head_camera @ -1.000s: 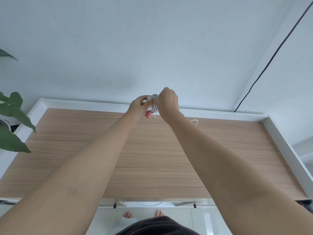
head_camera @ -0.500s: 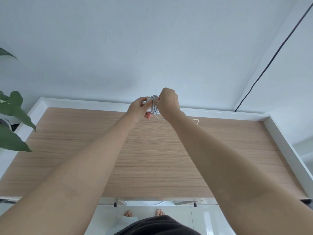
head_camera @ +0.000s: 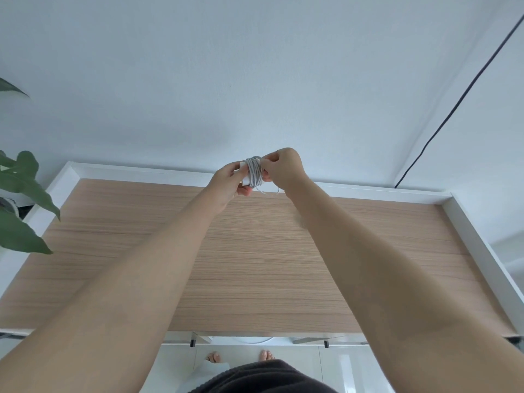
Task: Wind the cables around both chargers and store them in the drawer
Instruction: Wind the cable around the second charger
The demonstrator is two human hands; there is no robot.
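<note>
A white charger (head_camera: 245, 173) is held up over the far edge of the wooden desk top (head_camera: 255, 265), with grey-white cable (head_camera: 254, 173) coiled many times around it. My left hand (head_camera: 226, 182) grips the charger's left end. My right hand (head_camera: 283, 168) pinches the cable at the coil's right side. A short loose end of cable (head_camera: 269, 191) hangs below the coil. No second charger shows, and the drawer front lies below the desk edge, mostly hidden.
A white raised frame (head_camera: 397, 191) borders the desk on three sides. Green plant leaves (head_camera: 19, 199) reach in at the left. A black cord (head_camera: 453, 103) runs down the wall at the right. My bare feet (head_camera: 241, 357) stand on the white floor below.
The loose cable end that trailed to the right on the desk has been drawn in and now hangs short under the coil. My right hand has shifted slightly around the charger.
</note>
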